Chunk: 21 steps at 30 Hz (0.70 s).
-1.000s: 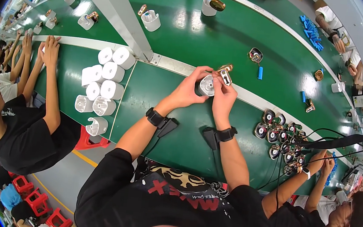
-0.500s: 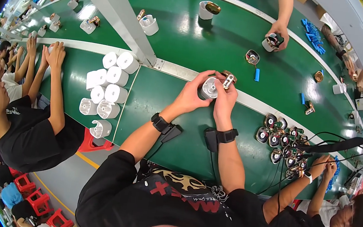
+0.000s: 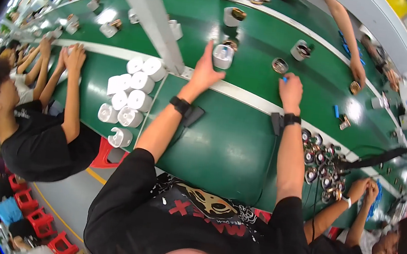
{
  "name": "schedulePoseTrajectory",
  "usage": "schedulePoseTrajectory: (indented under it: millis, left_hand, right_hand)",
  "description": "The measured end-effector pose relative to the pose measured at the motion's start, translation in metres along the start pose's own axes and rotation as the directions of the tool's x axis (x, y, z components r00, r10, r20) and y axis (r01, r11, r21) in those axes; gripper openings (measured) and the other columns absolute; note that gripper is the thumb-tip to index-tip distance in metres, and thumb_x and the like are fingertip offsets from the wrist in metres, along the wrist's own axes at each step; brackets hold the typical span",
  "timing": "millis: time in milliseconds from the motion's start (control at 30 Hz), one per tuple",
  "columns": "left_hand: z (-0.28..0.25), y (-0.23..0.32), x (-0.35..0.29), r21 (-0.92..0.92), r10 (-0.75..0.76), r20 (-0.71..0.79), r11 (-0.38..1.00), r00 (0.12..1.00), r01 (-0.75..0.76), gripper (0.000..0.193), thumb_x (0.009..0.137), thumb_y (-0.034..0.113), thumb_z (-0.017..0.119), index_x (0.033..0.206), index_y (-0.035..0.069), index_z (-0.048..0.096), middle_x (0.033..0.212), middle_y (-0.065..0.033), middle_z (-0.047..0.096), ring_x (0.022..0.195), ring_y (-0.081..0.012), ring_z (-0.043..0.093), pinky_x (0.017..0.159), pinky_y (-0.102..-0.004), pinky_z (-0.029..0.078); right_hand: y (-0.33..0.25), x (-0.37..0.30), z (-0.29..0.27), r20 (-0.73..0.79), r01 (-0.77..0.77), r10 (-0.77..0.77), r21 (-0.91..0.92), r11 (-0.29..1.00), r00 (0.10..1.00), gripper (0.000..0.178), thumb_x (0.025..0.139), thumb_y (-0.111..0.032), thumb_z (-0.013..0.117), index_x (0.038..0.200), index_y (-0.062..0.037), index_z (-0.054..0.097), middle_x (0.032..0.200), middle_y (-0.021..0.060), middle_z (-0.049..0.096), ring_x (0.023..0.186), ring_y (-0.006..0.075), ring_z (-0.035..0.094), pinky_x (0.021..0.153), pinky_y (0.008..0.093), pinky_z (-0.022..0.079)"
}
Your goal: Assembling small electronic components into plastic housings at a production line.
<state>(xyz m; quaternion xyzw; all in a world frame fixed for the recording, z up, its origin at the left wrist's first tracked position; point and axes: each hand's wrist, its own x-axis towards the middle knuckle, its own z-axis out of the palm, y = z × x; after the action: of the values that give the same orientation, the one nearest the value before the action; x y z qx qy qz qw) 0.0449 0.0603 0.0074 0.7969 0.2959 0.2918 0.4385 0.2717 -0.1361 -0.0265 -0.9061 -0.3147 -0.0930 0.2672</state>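
Observation:
My left hand (image 3: 207, 73) is open, thumb and fingers apart, just beside a white plastic housing (image 3: 222, 58) on the green conveyor belt. A gold-rimmed part (image 3: 231, 45) sits at the far side of that housing. Further right, my right hand (image 3: 290, 91) is closed, its fingertips on a small blue cylinder (image 3: 284, 79) that mostly hides under them. Right beyond it lies a round black part with a metallic rim (image 3: 279, 65). Each of my wrists wears a black band with a black box beside it.
White housings (image 3: 141, 81) are grouped left on the green bench. Round speaker-like parts (image 3: 328, 165) pile up at right, with black cables (image 3: 382, 161) over them. A white metal post (image 3: 148, 16) rises at left. Across the belt a co-worker's hand (image 3: 356, 72) touches a gold part.
My hands have parted: the left has let go of the white housing, now on the belt, and the right has moved right to the blue cylinder. The co-worker's hand has left another housing.

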Motion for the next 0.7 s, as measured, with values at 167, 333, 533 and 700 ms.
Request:
schedulePoseTrajectory:
  millis: [167,333,533,700]
  left_hand:
    - [-0.068,0.039,-0.094,0.152,0.047,0.012,0.987,0.999,-0.048,0.067,0.070,0.005,0.076,0.134,0.008,0.053,0.127,-0.0157,0.061,0.111,-0.0307,0.062,0.096,-0.0379,0.049]
    - [-0.155,0.032,-0.096,0.636,0.029,-0.218,0.763,0.976,0.119,0.056,0.070,0.015,0.079,0.123,0.009,0.060,0.114,-0.0110,0.067,0.113,-0.0344,0.055,0.092,-0.0422,0.047]
    - [-0.160,0.006,-0.047,0.886,0.135,-0.146,0.458,0.980,0.068,0.061,0.063,0.022,0.084,0.119,0.012,0.063,0.105,-0.0068,0.070,0.108,-0.0335,0.053,0.093,-0.0418,0.042]
    - [-0.159,0.011,-0.036,0.920,-0.139,-0.027,0.384,0.990,0.079,0.068,0.058,0.025,0.087,0.120,0.013,0.063,0.108,-0.0085,0.069,0.105,-0.0324,0.056,0.094,-0.0428,0.040]
  right_hand:
    - [0.003,-0.014,-0.025,0.478,-0.430,0.247,0.322,0.843,0.843,0.023,0.087,-0.015,0.062,0.104,-0.0010,0.067,0.089,0.0139,0.067,0.073,0.0212,0.066,0.057,0.0324,0.052]
    - [0.004,-0.047,-0.006,0.692,-0.674,-0.327,0.310,-0.670,0.643,0.029,0.095,-0.008,0.055,0.121,0.0042,0.057,0.101,0.0127,0.063,0.063,0.0053,0.049,0.047,0.0150,0.035]
    - [-0.056,-0.087,-0.008,0.620,-0.547,-0.247,0.354,-0.759,0.745,0.030,0.100,-0.009,0.053,0.127,0.0030,0.052,0.108,0.0124,0.062,0.069,0.0049,0.049,0.049,0.0151,0.038]
    - [-0.066,-0.096,-0.013,0.636,-0.527,-0.078,0.559,-0.640,0.768,0.032,0.101,-0.012,0.053,0.130,0.0016,0.051,0.112,0.0129,0.062,0.071,0.0050,0.051,0.054,0.0164,0.042]
